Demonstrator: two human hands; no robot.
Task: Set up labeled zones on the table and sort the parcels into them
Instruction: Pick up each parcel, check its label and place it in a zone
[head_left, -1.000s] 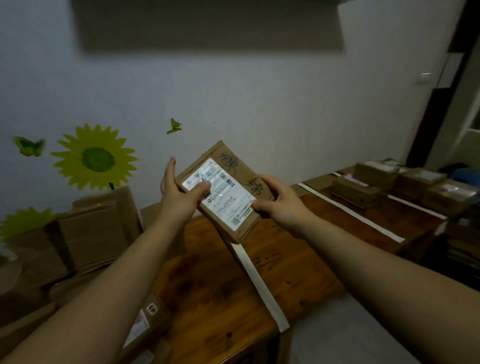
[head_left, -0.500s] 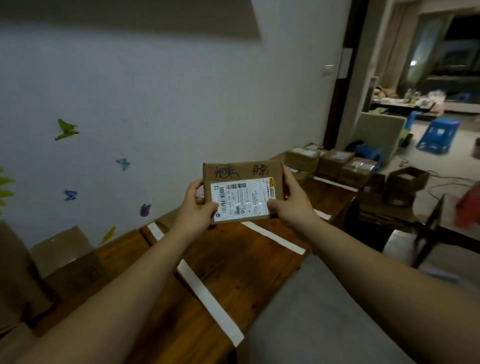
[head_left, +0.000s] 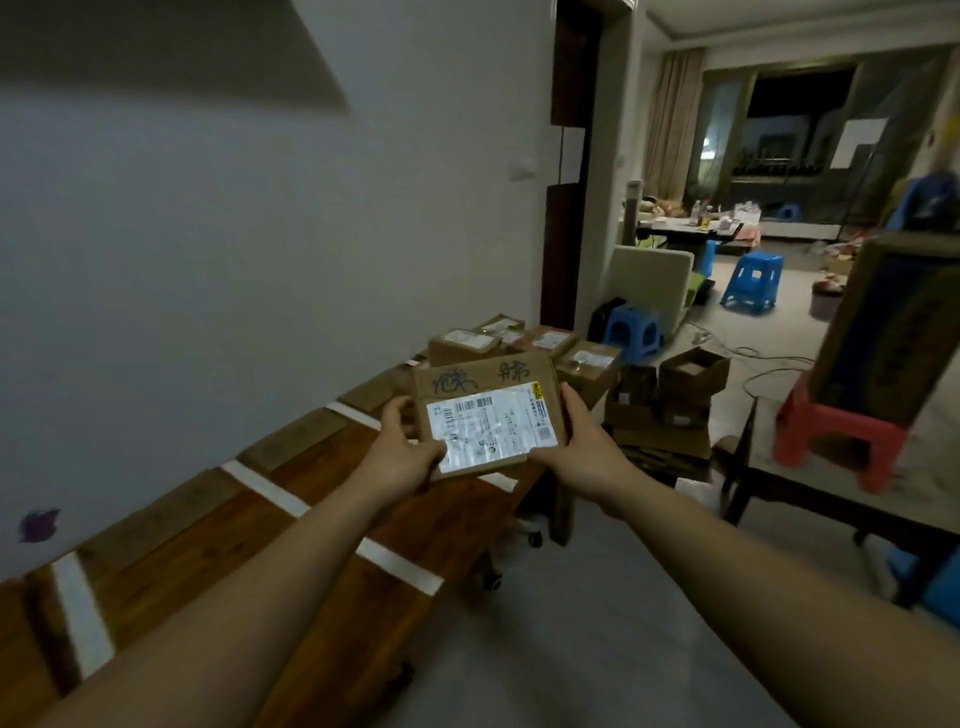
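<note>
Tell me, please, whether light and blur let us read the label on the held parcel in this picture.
Head view: the room is dim; a pale sheen washes out the lower left of the shipping label on the parcel; its print is too soft to read, only the barcode shows; the nearest tape strip is motion-smeared.

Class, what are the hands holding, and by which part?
A cardboard parcel, by its side edges: left hand on the left, right hand on the right.

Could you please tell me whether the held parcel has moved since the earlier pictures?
Yes. The parcel has travelled along the table toward the sorted parcels at its far end.
</note>
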